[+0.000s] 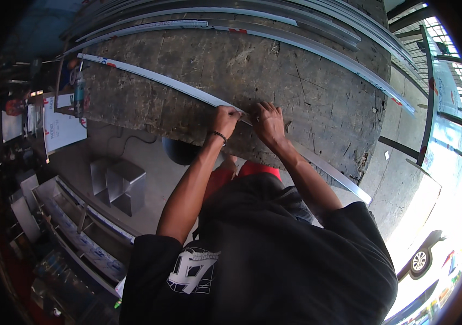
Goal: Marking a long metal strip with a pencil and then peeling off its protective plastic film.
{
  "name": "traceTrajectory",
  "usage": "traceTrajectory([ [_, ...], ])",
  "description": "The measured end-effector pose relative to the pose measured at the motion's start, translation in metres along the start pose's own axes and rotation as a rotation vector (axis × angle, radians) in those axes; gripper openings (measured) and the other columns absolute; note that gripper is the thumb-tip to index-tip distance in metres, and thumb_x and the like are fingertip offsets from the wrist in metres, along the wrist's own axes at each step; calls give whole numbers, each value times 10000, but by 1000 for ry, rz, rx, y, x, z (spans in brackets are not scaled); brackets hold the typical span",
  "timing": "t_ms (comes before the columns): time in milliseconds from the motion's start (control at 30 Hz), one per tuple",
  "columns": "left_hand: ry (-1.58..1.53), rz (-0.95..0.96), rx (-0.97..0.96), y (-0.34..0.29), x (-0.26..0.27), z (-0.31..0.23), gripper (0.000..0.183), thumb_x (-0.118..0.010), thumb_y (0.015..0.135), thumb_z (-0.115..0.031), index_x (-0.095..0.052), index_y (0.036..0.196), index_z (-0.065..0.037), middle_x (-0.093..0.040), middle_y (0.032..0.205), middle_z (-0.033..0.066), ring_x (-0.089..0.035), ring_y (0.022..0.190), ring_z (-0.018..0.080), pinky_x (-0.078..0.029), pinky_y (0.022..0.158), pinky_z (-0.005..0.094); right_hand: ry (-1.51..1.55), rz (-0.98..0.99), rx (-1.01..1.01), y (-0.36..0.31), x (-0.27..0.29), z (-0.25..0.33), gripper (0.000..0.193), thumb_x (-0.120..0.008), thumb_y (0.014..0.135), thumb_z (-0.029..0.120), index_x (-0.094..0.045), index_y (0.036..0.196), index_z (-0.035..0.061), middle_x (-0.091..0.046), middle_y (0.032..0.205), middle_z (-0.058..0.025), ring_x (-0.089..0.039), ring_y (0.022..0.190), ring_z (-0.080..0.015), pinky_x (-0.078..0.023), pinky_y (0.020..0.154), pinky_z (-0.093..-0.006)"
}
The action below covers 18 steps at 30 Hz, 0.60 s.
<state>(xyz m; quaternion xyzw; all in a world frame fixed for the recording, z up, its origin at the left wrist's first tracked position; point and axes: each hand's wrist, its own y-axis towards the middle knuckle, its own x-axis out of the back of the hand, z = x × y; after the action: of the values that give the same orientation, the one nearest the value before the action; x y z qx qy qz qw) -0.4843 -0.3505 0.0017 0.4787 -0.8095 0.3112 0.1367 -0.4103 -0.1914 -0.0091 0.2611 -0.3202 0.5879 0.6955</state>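
Observation:
A long, narrow metal strip [171, 84] crosses the worn workbench [187, 54] at a slant, from far left to near right. Its left stretch looks whitish with a small red mark; its right end [345, 181] is bare and shiny, jutting past the near edge of the bench. My left hand [225, 122], with a dark bead bracelet at the wrist, is closed in a pinch at the middle of the strip. Just right of it, my right hand [268, 123] has its fingers bent down over the same strip. What lies beneath my fingertips is partly hidden.
More long metal profiles [318, 46] lie along the bench's far side. Folded sheet-metal boxes [125, 184] stand on the floor at left, near a long metal frame [79, 222]. A film-covered panel [440, 108] leans at right. A car wheel [419, 261] shows outside.

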Motion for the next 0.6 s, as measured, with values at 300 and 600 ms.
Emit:
traceTrajectory([
  [300,-97,-10,-34,-1,-4,10,243,-677,860,-177,-692,782,53,-642,646,173,-600,589,206,-458,616,372,-43,6,17,2,-8,-4,243,-679,827,251,-636,988,74,-639,1021,-113,-592,1056,-307,-412,872,-435],
  [600,-42,-57,-69,-1,-13,9,236,-671,855,-185,-704,803,43,-659,679,195,-654,615,271,-475,616,396,19,15,14,2,-5,-2,232,-674,833,236,-656,1011,89,-642,1006,-107,-591,1041,-303,-417,870,-434],
])
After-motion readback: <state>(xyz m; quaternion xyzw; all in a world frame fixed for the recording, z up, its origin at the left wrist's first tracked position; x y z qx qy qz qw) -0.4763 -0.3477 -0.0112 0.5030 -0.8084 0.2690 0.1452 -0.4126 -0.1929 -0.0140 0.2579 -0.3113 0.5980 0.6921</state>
